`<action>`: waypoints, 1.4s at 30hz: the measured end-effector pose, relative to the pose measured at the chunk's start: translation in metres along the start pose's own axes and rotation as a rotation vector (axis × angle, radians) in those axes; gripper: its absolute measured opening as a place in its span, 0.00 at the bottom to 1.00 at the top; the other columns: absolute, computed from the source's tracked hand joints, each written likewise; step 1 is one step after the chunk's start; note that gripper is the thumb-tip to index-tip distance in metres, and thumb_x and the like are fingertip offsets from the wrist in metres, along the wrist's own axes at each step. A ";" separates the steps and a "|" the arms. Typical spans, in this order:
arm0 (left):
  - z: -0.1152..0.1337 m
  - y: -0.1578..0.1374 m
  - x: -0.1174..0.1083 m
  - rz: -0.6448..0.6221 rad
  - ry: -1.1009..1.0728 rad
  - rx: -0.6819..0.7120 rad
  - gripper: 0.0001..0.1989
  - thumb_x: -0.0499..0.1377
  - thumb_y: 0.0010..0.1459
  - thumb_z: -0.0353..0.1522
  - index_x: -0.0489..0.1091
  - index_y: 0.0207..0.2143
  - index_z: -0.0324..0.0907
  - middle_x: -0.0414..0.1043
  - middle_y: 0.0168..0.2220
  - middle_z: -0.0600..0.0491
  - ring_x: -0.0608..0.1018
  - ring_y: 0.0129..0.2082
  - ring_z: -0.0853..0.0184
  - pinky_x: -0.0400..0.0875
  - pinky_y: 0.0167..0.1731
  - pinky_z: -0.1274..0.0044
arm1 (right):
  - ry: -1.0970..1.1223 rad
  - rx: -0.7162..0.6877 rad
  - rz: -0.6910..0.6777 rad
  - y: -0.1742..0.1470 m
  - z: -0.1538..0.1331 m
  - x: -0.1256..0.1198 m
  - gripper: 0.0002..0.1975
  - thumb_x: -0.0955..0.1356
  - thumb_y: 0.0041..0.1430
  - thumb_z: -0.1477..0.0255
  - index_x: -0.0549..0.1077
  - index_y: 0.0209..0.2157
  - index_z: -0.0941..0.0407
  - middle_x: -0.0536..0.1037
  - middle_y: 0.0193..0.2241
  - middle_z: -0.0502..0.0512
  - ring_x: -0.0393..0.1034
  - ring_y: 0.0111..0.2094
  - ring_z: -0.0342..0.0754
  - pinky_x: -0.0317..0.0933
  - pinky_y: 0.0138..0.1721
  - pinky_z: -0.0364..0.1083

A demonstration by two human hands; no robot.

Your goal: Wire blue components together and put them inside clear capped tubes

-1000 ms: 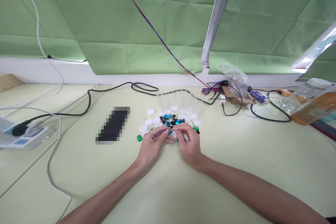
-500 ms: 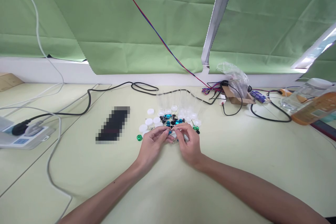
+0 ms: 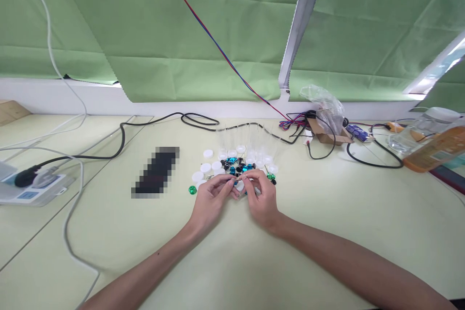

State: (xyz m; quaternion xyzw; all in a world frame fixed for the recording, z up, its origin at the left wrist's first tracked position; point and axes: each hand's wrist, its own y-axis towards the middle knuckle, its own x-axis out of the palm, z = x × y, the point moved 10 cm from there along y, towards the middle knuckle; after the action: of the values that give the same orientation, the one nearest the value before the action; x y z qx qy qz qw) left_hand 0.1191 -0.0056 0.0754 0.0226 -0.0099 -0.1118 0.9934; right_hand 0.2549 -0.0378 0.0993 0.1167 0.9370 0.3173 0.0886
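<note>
My left hand [image 3: 213,197] and my right hand [image 3: 262,198] meet fingertip to fingertip over the table. Each one pinches at a small piece between them, too small and covered to name. Just beyond the fingers lies a heap of blue and black metallic parts [image 3: 248,168]. Several white round caps [image 3: 206,168] are spread to the left of the heap. Behind it stand clear plastic tubes [image 3: 258,143] with white bases. A green metallic part [image 3: 192,190] sits left of my left hand, and another green part [image 3: 271,176] is partly behind my right hand.
A pixelated dark object [image 3: 156,173] lies left of the caps. At far left is a power strip [image 3: 43,191] with cables. A cardboard box [image 3: 329,136] with a plastic bag stands at the back right, near an orange bottle [image 3: 436,149]. A black cable [image 3: 167,118] runs along the back.
Both hands stay together in nearly the same place, with only slight finger movement. The view has shifted very little.
</note>
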 end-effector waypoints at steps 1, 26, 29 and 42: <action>0.000 0.000 0.000 0.000 0.002 0.004 0.14 0.62 0.55 0.39 0.76 0.40 0.40 0.78 0.28 0.51 0.78 0.27 0.64 0.73 0.34 0.73 | 0.001 0.002 0.002 0.000 0.000 0.000 0.06 0.63 0.64 0.76 0.70 0.39 0.54 0.76 0.36 0.55 0.73 0.38 0.47 0.71 0.36 0.45; -0.005 0.000 -0.003 0.024 0.041 0.018 0.14 0.62 0.55 0.40 0.75 0.41 0.41 0.78 0.28 0.51 0.78 0.28 0.63 0.73 0.37 0.71 | 0.019 0.068 0.010 -0.001 0.011 0.000 0.05 0.64 0.64 0.73 0.72 0.38 0.54 0.77 0.35 0.55 0.74 0.35 0.46 0.72 0.32 0.45; -0.005 0.000 -0.003 0.023 0.046 0.025 0.14 0.61 0.55 0.40 0.75 0.40 0.41 0.77 0.27 0.52 0.78 0.27 0.64 0.73 0.36 0.72 | 0.018 0.084 0.005 -0.001 0.012 0.000 0.05 0.64 0.64 0.72 0.72 0.38 0.54 0.77 0.34 0.54 0.74 0.33 0.46 0.71 0.29 0.44; -0.008 -0.001 -0.004 0.032 0.064 0.028 0.13 0.61 0.57 0.39 0.74 0.41 0.41 0.77 0.28 0.52 0.79 0.29 0.64 0.73 0.37 0.73 | 0.035 0.132 -0.001 -0.001 0.016 0.001 0.04 0.64 0.63 0.70 0.71 0.37 0.54 0.77 0.34 0.54 0.74 0.32 0.46 0.70 0.26 0.42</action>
State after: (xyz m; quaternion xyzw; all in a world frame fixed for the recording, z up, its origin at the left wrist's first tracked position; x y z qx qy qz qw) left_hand 0.1149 -0.0048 0.0671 0.0397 0.0202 -0.0950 0.9945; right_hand 0.2577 -0.0291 0.0855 0.1160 0.9574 0.2565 0.0644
